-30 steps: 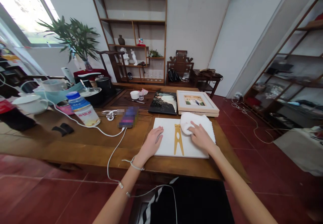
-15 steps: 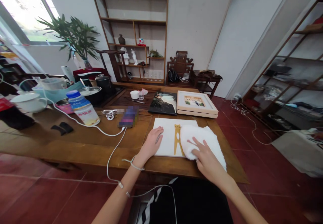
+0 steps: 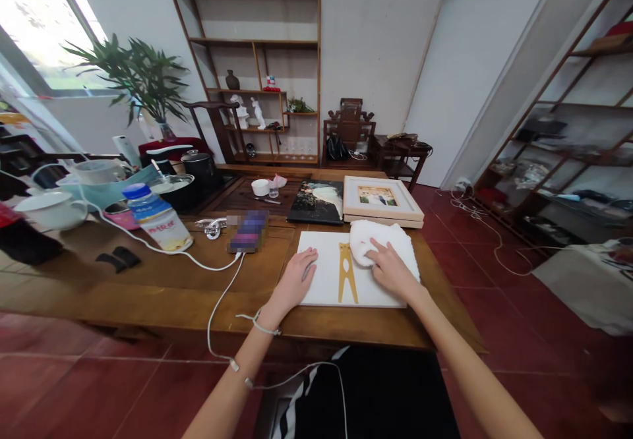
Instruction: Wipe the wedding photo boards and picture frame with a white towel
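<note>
Near the brown counter's (image 3: 198, 304) front edge: a white board (image 3: 322, 277), a golden-yellow cat-shaped piece (image 3: 345, 252), a plain white cloth (image 3: 380, 231) — and, toward the left edge, a blue bottle cap (image 3: 136, 191) (floor tiles (image 3: 469, 274): dark red).

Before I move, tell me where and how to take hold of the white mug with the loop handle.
Grip the white, round-bodied mug by its loop handle, probably best from the right with your left hand, which rests on the flat white board: the handle juts out that way. Mind the white cable running close past it.
</note>
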A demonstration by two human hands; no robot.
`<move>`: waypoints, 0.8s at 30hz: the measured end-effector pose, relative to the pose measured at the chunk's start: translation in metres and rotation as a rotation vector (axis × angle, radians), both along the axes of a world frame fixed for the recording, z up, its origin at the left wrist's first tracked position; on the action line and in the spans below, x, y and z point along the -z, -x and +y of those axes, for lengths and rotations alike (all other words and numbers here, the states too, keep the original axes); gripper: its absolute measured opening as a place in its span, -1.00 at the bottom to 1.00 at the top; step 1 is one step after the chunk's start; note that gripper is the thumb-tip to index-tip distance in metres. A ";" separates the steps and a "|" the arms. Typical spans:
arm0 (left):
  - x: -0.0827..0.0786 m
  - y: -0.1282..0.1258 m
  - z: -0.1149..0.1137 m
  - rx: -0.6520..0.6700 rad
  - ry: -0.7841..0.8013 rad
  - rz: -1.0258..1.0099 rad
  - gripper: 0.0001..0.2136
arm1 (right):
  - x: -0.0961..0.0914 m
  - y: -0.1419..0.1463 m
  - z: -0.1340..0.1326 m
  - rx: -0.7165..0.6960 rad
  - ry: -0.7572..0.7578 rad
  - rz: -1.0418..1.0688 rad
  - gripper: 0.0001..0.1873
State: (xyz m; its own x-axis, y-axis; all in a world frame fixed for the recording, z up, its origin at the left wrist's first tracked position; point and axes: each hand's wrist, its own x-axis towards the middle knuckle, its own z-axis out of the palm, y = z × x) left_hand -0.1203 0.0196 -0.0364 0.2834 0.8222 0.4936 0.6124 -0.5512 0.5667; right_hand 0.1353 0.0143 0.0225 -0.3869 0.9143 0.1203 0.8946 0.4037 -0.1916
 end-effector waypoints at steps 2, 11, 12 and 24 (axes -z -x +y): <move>0.001 0.000 0.000 -0.003 -0.007 -0.013 -0.73 | 0.000 0.002 0.012 0.028 -0.025 -0.010 -0.51; -0.001 -0.002 -0.001 -0.009 0.015 0.000 -0.72 | 0.005 0.008 -0.063 -0.020 -0.054 0.012 -0.57; -0.001 -0.002 -0.001 -0.008 0.016 0.004 -0.72 | 0.005 0.007 -0.075 -0.037 -0.047 0.022 -0.56; -0.002 -0.001 -0.002 0.000 0.008 0.009 -0.72 | -0.001 0.006 -0.062 -0.057 0.004 0.052 -0.53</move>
